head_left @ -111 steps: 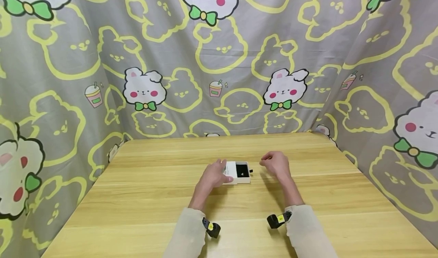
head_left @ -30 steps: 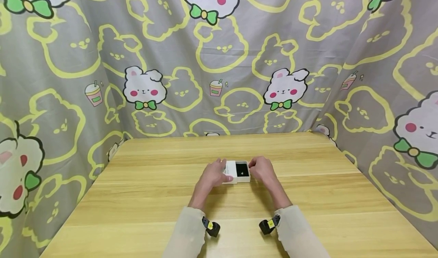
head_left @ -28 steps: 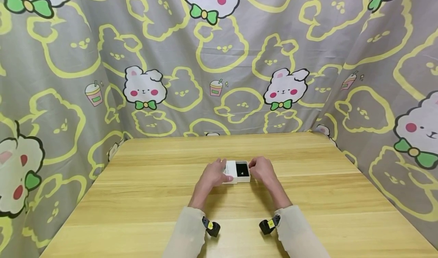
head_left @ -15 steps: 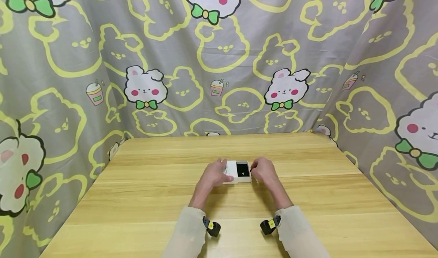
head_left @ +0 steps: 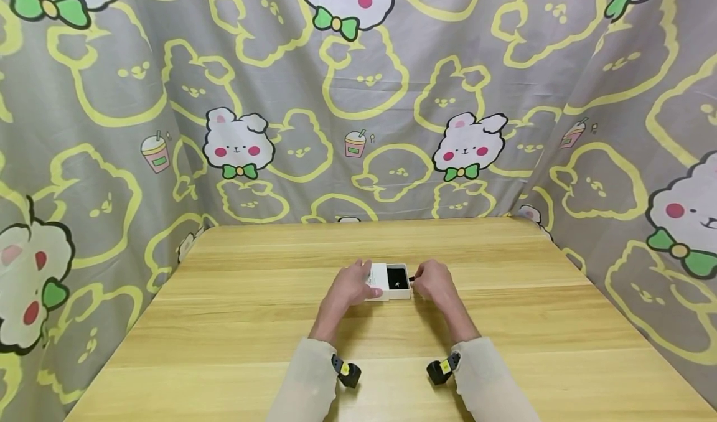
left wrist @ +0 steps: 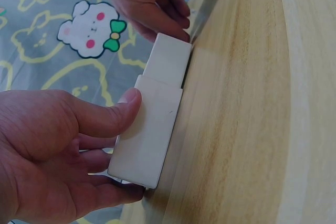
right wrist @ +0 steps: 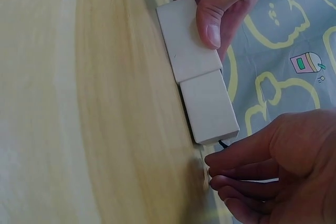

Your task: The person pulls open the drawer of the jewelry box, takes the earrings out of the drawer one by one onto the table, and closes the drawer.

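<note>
A small white drawer-style box [head_left: 378,276] lies on the table with its inner tray [head_left: 399,294] slid partway out to the right. Inside the tray is a black insert [head_left: 396,277] bearing a small silvery star-like piece. My left hand [head_left: 350,284] grips the outer sleeve [left wrist: 148,129], thumb on the near side and fingers over the top and far end. At the tray's right end, my right hand [head_left: 433,280] pinches a short black pull tab [right wrist: 223,144] between thumb and fingers.
The wood-grain table [head_left: 252,322] spreads around the box. A grey curtain [head_left: 313,160] with cartoon prints hangs behind and on both sides. Each sleeved wrist carries a small black camera [head_left: 348,372].
My right hand has come leftward from beside the box to the pull tab, then eased back slightly right, showing more of the tab. The left hand and tray hold nearly the same place.
</note>
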Demonstrator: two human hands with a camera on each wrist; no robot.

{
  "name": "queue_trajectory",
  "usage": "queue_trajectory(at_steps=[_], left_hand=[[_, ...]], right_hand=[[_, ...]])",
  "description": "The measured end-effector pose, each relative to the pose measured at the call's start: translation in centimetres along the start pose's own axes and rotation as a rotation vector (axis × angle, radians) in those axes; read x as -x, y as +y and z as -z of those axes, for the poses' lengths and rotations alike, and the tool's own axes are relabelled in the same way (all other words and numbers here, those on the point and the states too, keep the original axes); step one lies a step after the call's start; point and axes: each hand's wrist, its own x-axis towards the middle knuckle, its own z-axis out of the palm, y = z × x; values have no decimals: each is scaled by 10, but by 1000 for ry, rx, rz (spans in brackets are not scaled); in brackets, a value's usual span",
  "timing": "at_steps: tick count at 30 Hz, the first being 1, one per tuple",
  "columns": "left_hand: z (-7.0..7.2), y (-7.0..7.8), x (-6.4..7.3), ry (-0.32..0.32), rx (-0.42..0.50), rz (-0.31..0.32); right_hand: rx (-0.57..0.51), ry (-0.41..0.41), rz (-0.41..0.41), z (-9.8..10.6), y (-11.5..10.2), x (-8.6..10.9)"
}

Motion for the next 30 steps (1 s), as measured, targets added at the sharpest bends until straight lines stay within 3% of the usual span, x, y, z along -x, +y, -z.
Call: queue_trajectory(at_steps=[8,18,24,30], left_hand=[[0,0,0,-4,-4,-5],[0,0,0,4,-10,-11],[0,1,0,3,-39,-11],[1,0,0,5,-11,-8]], right_hand=[[-28,-15,-13,-1,-1,0],[-48,71,55,5,-10,3],[-77,70,28,5,-16,2],[-116,57,35,1,-21,2]])
